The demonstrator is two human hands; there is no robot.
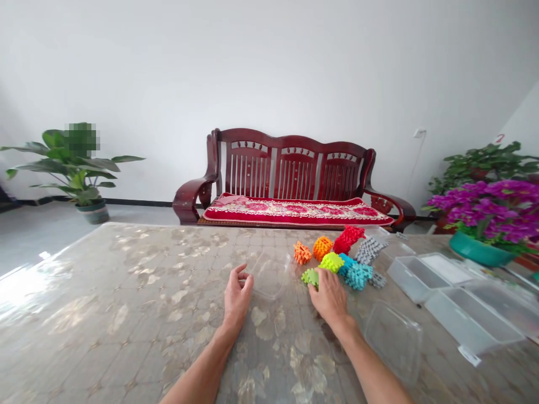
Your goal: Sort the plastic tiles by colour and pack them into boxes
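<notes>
My right hand (330,296) has its fingers closed around a cluster of green interlocking plastic pieces (310,276), partly hidden by the fingers. Just behind it lies a yellow-green cluster (332,262). Other bundles sit close by: orange pieces (323,247), a red bundle (348,239), blue pieces (357,275) and grey pieces (369,250). My left hand (238,294) rests at the left side of a clear plastic container (272,275), its fingers loosely bent and the thumb apart. Whether it touches the container's edge is hard to make out.
A clear plastic lid or tray (393,339) lies right of my right forearm. Translucent divided boxes (471,320) stand farther right, before a teal pot (482,249) of purple flowers. A wooden bench (295,174) is beyond the patterned tablecloth (168,314).
</notes>
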